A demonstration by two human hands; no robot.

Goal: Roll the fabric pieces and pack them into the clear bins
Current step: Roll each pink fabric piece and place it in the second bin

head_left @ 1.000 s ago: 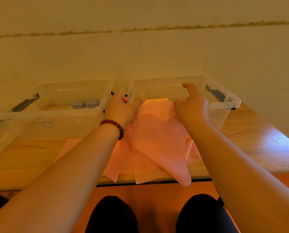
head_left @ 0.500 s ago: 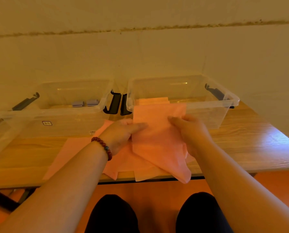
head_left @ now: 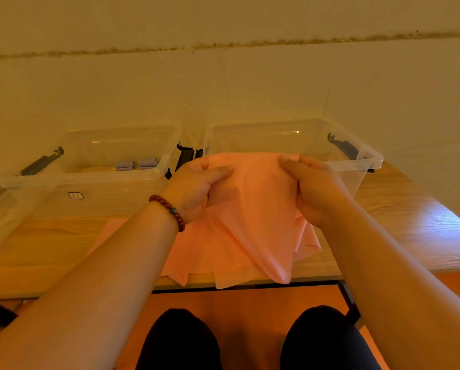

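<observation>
Over the table, left hand and right hand level, apart, each grip closed on the pink fabric.

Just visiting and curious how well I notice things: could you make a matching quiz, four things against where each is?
1. pink fabric sheet
2. small grey rolls
3. dark red bead bracelet
4. small rectangular label

A. inside the left clear plastic bin
B. on that bin's near wall
C. gripped by the left hand and right hand
D. around the left wrist

Pairs: 1-C, 2-A, 3-D, 4-B.
</observation>
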